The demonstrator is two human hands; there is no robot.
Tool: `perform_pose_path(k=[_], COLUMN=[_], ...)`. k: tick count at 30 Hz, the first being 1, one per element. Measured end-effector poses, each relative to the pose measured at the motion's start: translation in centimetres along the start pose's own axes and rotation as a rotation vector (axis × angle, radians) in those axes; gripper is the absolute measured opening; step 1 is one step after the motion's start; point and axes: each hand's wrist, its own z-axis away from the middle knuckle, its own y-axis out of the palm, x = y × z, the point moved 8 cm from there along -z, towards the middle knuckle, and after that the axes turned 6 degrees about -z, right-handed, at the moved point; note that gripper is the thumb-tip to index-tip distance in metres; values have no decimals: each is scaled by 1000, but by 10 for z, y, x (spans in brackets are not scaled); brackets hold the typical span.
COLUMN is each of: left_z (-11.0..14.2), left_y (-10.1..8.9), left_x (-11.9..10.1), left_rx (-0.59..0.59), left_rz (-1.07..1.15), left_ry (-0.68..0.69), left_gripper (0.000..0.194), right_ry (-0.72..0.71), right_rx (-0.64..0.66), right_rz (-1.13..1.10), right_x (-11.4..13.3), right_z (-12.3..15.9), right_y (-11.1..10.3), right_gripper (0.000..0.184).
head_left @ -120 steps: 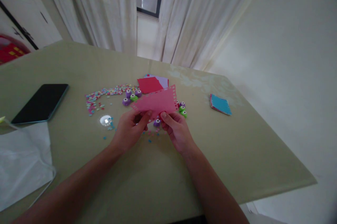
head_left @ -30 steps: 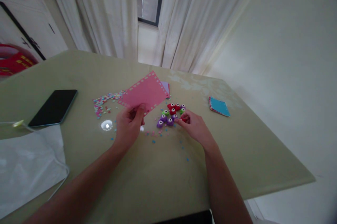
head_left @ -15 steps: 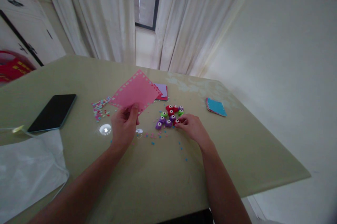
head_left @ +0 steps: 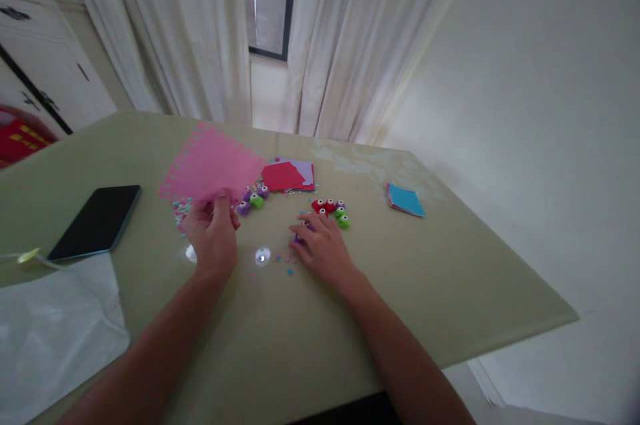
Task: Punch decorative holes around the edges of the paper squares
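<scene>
Pinched in my left hand (head_left: pixel 214 232) is a pink sheet of paper (head_left: pixel 213 162) with small holes punched along its edges, raised above the table. My right hand (head_left: pixel 323 248) is bent over purple one-eyed toy pieces (head_left: pixel 302 233), thumb and fingers around them; its fingers hide part of the group. Just beyond it lie red eyed pieces (head_left: pixel 323 205) and green ones (head_left: pixel 343 220). Purple pieces and a green eyed piece (head_left: pixel 257 200) sit beside the sheet's lower right corner. Paper confetti (head_left: pixel 181 215) is partly covered by the sheet and my left hand.
A stack of red and lilac paper (head_left: pixel 287 175) lies behind the toys, and a blue-topped stack (head_left: pixel 405 200) is farther right. A dark tablet (head_left: pixel 97 222) and a white bag (head_left: pixel 60 325) lie on the left. Loose confetti (head_left: pixel 290 272) dots the table.
My left hand has moved left with the pink sheet, uncovering the red paper and some eyed pieces. My right hand has shifted left from a red piece to the purple ones.
</scene>
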Motion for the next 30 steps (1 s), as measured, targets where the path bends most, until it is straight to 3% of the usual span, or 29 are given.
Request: perform_pose_path(k=[6,13,18,22,27,30], left_z=[-3,2,10,16,25,29], left_y=[-2,7,10,17,29,31], left_x=[-3,7,0,-7,-3,1], left_rx=[-44,67,150,221,309,348], left_rz=[38,34,11,24,-30,-104], left_ry=[5,-13,21,17,-52,-70], left_gripper=[23,28,30,28,31,31], right_ry=[92,-67,-154,-206,-150,-46], right_rx=[-41,72,158,148,196,61], right_rz=[36,186,226,218,198,13], right_x=[-7,48,63,59,42,27], right_z=[-4,-70,-96,-72,-29,-15], right_y=[6,43,73,61,36,10], right_gripper=[27,42,23,20,18,20])
